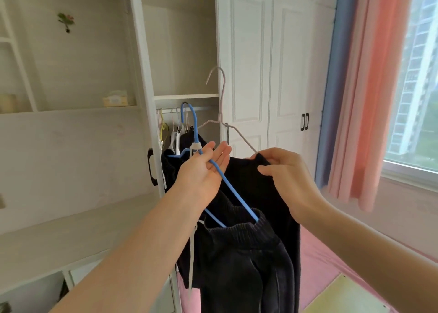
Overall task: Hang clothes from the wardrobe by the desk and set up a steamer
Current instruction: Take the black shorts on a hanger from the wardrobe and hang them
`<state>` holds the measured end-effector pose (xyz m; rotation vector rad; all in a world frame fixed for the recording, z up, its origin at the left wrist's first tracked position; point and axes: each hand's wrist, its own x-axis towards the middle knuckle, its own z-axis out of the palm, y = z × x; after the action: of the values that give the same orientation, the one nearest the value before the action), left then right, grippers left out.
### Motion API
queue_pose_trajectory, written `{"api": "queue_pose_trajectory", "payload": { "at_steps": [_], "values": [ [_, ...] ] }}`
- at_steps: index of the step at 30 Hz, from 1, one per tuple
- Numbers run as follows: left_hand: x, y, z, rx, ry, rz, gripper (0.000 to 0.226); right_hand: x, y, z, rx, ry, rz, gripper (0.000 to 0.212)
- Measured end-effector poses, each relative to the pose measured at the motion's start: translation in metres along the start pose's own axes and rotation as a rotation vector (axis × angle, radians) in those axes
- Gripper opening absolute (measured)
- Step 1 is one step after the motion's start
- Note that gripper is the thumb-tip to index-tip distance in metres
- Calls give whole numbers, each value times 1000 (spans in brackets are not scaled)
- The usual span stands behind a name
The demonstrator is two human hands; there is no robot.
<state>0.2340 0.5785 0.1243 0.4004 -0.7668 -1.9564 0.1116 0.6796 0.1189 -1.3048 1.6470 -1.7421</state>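
My left hand point(205, 170) holds a blue hanger point(237, 197) by its neck, palm up, with dark trousers point(246, 260) hanging from it by the elastic waistband. My right hand point(286, 177) pinches the collar of a black garment point(246, 177) that sits on a pale pink wire hanger point(221, 113). Both are held in front of the open wardrobe point(187, 97), whose rail point(180, 110) carries several more hangers and clothes. No steamer is in view.
A pale desk surface point(71, 232) lies to the left below open shelves point(71, 108) holding a small box. Shut white wardrobe doors point(272, 75) stand behind the hangers. Pink and blue curtains point(365, 99) and a window are at the right. A pink bedcover point(315, 270) lies below.
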Motion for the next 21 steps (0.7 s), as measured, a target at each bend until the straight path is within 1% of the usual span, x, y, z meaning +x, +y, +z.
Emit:
{"api": "queue_pose_trajectory", "payload": {
  "at_steps": [5, 8, 11, 16, 19, 21],
  "values": [
    [-32, -5, 19, -57, 37, 76, 31, -27, -12, -21, 45, -95, -20, 34],
    [-51, -4, 27, -84, 79, 133, 30, -41, -19, -31, 83, -170, -25, 30],
    [-74, -3, 31, -104, 108, 190, 29, -54, -22, -35, 68, -246, -50, 27],
    [-111, 3, 30, -99, 195, 297, 31, -73, -27, -29, 78, -380, -81, 26],
    [-132, 9, 23, -63, 260, 345, 26, -80, -30, -19, 100, -466, -88, 26],
    [-146, 16, 16, -63, 296, 368, 28, -84, -31, -10, 93, -511, -89, 25]
  ]
}}
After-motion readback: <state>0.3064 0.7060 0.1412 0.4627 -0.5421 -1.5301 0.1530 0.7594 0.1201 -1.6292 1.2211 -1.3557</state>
